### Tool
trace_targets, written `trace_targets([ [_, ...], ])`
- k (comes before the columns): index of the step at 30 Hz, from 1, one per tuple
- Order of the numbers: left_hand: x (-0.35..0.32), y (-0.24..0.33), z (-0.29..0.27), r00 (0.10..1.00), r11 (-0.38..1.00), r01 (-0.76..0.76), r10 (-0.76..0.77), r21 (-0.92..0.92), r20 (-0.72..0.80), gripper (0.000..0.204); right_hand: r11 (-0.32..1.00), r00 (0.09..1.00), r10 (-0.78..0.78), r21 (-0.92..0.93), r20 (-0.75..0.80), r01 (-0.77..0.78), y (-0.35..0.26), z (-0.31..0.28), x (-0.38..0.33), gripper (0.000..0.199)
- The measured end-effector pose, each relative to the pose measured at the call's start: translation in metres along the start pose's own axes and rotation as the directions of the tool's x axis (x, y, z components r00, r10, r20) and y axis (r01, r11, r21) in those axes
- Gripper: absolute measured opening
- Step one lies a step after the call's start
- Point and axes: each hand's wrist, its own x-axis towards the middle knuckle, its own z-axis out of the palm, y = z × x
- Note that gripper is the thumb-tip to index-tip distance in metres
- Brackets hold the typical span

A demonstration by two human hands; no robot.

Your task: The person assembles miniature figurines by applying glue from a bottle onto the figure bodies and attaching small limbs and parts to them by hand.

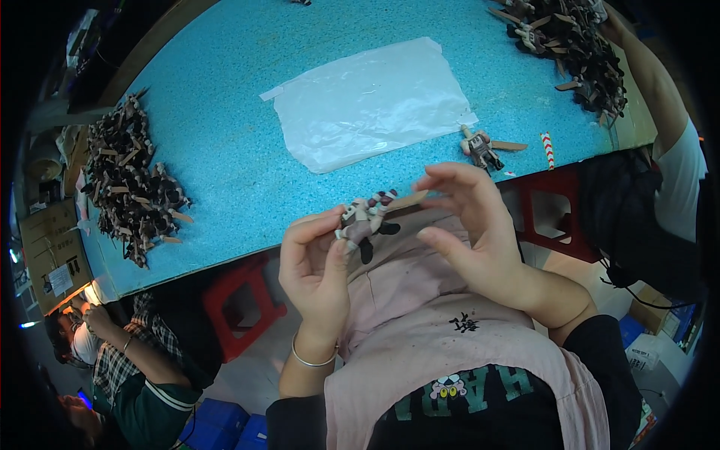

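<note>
My left hand (315,262) pinches a small toy figure (361,223) between thumb and fingers, just over the table's near edge. The figure has a pale grey body and black feet, and a long flat tan piece (409,200) sticks out from it toward the right. Around the tip of that piece, my right hand (472,217) is spread with thumb and fingers apart; whether a fingertip touches it I cannot tell. A similar toy figure (480,148), also with a tan piece, lies on the blue table (232,165) beyond my right hand.
A clear plastic sheet (367,105) is taped to the table. Piles of figures lie at the left (127,180) and far right (577,52). A red-and-white striped strip (548,151) rests near the edge. Other people sit at both sides, near red stools (240,304).
</note>
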Motion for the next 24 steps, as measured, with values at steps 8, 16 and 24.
trace_targets([
  [8, -0.017, 0.008, -0.001, 0.995, 0.993, -0.087, 0.082, 0.084, 0.062, 0.017, 0.782, 0.752, 0.362, 0.259, 0.551, -0.567, -0.002, -0.009, 0.000, 0.024],
  [16, -0.002, 0.013, -0.005, 0.925, 0.918, 0.278, -0.176, -0.283, 0.338, 0.031, 0.957, 0.772, 0.224, 0.017, 0.595, -0.291, -0.005, -0.013, -0.002, 0.021],
  [24, -0.008, 0.007, -0.002, 0.838, 0.851, 0.431, -0.255, -0.300, 0.482, 0.034, 0.991, 0.766, 0.116, -0.127, 0.632, -0.046, 0.000, -0.021, 0.003, 0.021],
])
